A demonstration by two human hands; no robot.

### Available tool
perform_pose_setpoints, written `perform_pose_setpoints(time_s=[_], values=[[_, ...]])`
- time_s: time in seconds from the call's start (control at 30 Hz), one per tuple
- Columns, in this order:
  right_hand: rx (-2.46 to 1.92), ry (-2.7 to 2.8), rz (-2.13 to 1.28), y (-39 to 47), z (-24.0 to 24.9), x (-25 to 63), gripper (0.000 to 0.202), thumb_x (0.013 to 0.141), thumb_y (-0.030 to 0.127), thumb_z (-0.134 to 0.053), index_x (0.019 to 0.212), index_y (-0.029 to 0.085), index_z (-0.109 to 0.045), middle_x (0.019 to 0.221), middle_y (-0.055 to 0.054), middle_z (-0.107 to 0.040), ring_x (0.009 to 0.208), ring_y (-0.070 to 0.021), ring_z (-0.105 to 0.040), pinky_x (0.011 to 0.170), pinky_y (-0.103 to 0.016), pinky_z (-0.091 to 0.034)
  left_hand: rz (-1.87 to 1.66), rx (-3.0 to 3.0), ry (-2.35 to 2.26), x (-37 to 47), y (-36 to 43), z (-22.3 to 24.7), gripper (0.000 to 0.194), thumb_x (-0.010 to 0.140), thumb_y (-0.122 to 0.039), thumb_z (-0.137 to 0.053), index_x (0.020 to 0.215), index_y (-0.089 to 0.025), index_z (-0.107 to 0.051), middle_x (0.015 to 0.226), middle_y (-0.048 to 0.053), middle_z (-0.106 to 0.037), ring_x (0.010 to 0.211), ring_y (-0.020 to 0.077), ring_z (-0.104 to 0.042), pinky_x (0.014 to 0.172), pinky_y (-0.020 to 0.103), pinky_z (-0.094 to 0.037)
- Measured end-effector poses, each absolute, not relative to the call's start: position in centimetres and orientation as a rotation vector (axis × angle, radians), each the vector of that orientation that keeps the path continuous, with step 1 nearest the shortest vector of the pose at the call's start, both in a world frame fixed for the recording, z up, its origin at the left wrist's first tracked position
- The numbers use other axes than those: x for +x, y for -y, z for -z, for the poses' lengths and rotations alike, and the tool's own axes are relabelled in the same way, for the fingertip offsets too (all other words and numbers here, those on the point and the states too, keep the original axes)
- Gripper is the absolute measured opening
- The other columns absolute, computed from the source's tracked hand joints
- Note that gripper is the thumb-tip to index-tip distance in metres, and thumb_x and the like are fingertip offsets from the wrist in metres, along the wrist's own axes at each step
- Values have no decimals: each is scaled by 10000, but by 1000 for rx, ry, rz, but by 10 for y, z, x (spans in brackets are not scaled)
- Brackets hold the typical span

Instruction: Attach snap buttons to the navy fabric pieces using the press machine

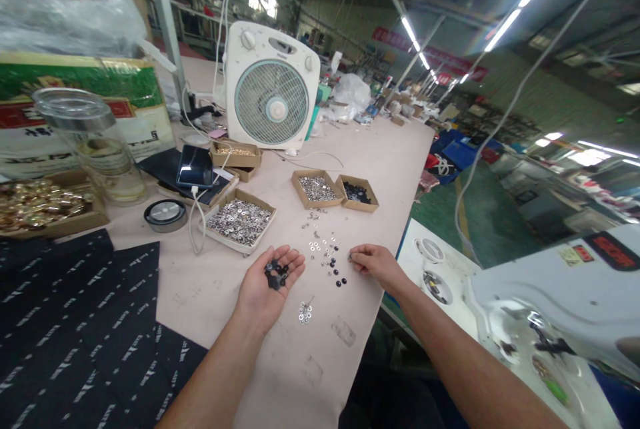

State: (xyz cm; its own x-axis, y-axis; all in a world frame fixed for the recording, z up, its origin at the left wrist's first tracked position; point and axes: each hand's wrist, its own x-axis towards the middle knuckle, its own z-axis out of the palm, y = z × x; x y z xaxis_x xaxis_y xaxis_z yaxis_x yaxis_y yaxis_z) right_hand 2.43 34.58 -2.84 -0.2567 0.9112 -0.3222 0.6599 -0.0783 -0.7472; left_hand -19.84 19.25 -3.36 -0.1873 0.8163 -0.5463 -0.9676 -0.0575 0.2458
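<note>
My left hand (267, 286) is palm up over the table, its fingers spread, cupping a small heap of black snap pieces (276, 274). To the right, my right hand (373, 262) has thumb and forefinger pinched together low over the table; what lies between the fingertips is too small to make out. Between the hands, black round caps (339, 284) and small silver rings (314, 246) lie scattered. A cluster of silver rings (305, 312) sits right of my left wrist. Beyond are a box of silver pieces (316, 189) and a box of black pieces (357, 193).
A larger box of silver rings (240, 221) stands left of centre, near a phone (195, 166) with a cable. A fan (273, 89) stands behind. Black printed fabric (80, 329) covers the left side; a white machine (565, 289) is beyond the table's right edge.
</note>
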Motion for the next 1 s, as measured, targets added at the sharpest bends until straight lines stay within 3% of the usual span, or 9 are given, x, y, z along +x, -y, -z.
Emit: perform_pose_setpoints(time_s=[0.13, 0.57, 0.7, 0.8, 1.0], values=[[-1666, 1917, -1359, -345, 27, 26, 171, 755, 257, -649, 873, 140, -686, 547, 23, -599, 482, -96, -505, 485, -190, -397, -1639, -311, -658, -198, -193, 32, 182, 904, -206, -534, 874, -91, -671, 857, 146, -717, 860, 240, -719, 811, 379, -610], [-1819, 2116, -1064, -351, 32, 17, 66, 744, 209, -612, 734, 168, -663, 463, 47, -530, 428, -105, -474, 467, -214, -371, -1644, -318, -652, -199, -191, 33, 187, 897, -205, -542, 870, -71, -670, 869, 146, -714, 870, 260, -718, 832, 380, -603], [-1795, 2188, -899, -344, 26, 18, 52, 751, 226, -635, 746, 179, -656, 613, 11, -636, 569, -133, -561, 567, -236, -403, -1645, -312, -648, -199, -192, 32, 187, 898, -202, -538, 869, -71, -668, 873, 144, -713, 866, 253, -716, 837, 378, -600], [-1720, 2352, -582, -336, 25, 20, 98, 802, 262, -617, 776, 194, -684, 774, -16, -695, 738, -166, -608, 670, -261, -406, -1645, -307, -647, -198, -192, 34, 184, 897, -204, -544, 870, -70, -667, 877, 147, -713, 870, 255, -716, 848, 384, -597], [-1585, 2535, -239, -323, 20, 22, 208, 899, 323, -550, 845, 211, -716, 873, -34, -700, 802, -184, -614, 718, -286, -407, -1643, -307, -620, -197, -194, 37, 200, 900, -214, -538, 903, -61, -668, 922, 167, -713, 926, 284, -709, 864, 402, -590]])
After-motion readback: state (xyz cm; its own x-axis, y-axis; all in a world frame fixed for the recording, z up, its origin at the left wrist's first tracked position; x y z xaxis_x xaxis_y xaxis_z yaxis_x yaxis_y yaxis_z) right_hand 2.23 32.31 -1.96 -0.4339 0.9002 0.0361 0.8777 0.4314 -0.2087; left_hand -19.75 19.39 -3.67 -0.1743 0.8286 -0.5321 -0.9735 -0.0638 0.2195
